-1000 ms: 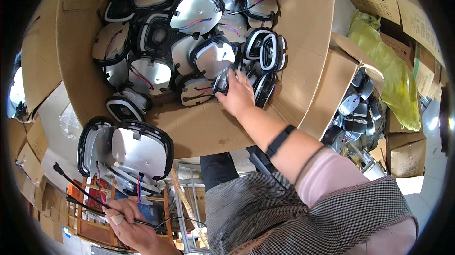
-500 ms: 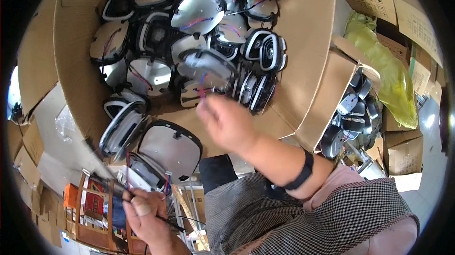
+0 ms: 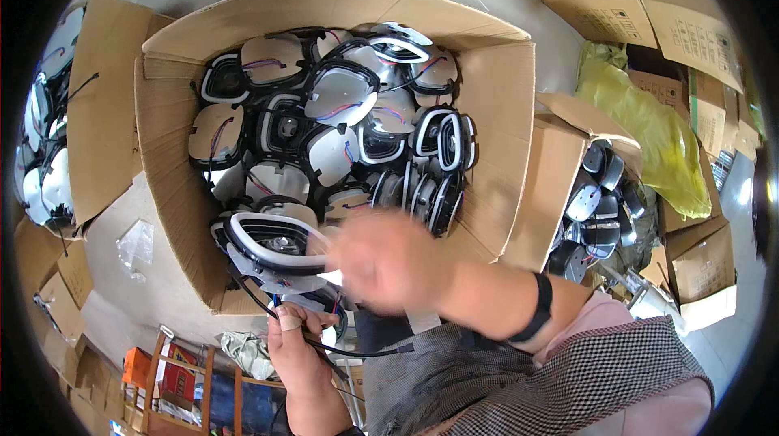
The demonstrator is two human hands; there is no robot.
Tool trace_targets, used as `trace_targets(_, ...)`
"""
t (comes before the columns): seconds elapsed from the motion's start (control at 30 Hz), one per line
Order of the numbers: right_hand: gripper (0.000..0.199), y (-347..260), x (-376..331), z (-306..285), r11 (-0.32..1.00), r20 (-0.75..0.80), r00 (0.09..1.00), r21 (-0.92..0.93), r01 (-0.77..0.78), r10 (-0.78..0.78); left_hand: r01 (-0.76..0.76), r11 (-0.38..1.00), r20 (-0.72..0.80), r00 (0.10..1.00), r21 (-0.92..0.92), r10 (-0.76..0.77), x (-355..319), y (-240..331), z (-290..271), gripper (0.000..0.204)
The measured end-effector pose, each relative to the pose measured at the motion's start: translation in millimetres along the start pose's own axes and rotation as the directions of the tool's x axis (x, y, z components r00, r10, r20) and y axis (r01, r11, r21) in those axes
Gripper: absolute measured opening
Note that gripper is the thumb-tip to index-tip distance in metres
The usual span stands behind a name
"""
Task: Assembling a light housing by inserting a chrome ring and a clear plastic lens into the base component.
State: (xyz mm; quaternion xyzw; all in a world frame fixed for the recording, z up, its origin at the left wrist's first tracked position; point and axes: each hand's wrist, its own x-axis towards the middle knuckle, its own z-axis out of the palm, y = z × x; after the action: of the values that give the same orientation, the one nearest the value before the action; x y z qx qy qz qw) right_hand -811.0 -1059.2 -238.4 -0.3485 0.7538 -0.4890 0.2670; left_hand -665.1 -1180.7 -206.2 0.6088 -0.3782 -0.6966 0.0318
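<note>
My left hand (image 3: 307, 347), with tape on a finger, is closed around a thin black cable (image 3: 357, 350) at the box's near edge. Just above it is an oval black housing with a white ring (image 3: 280, 243), tilted, its silver parts and coloured wires hanging underneath. My right hand (image 3: 389, 262) is smeared by motion at the right end of that housing; its fingers cannot be made out. Many similar housings (image 3: 345, 91), with silver plates, black rims and red and blue wires, lie piled in the large cardboard box (image 3: 495, 144).
A smaller box to the right holds more silver and black pieces (image 3: 604, 209), beside a yellow-green plastic bag (image 3: 649, 128). At the left rim, another carton (image 3: 105, 103) stands by more silver plates (image 3: 53, 176). A wooden rack (image 3: 203, 387) is at the lower left.
The view has shifted, so the whole box shows. My right hand has come down from the pile to beside my left. The housing by my hands now shows its white ring instead of a silver plate.
</note>
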Motion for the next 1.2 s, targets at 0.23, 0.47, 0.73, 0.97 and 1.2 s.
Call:
trace_targets(0.23, 0.036, 174.1, 105.7, 51.4, 0.81, -0.073, 0.914, -0.438, -0.39, 0.4, 0.034, 0.997, 0.041, 0.998, 0.074, -0.037, 3.7, 13.5, -3.2, 0.025)
trace_targets(0.47, 0.015, 212.2, 112.0, 67.1, 0.678, 0.082, 0.868, -0.661, -0.321, 0.49, 0.054, 0.992, -0.114, 0.993, 0.111, -0.042, 11.9, 17.7, -7.6, 0.022)
trace_targets(0.73, 0.004, 46.4, 15.5, 19.6, 0.977, 0.11, 0.985, -0.148, 0.151, -0.135, 0.038, 0.998, 0.133, 0.991, -0.041, -0.032, 29.6, -3.1, 4.5, 0.032)
trace_targets(0.97, 0.008, 10.8, -20.8, 9.0, 1.0, 0.12, 0.992, -0.006, 0.028, -0.027, -0.053, 0.997, -0.086, 0.995, 0.06, 0.058, 19.2, -14.0, 26.2, 0.018)
trace_targets(1.2, 0.061, 233.8, 25.3, -22.5, 0.642, -0.349, 0.805, -0.485, -0.593, 0.48, -0.156, 0.971, 0.166, 0.978, 0.181, 0.126, 20.9, -23.7, 26.7, 0.023)
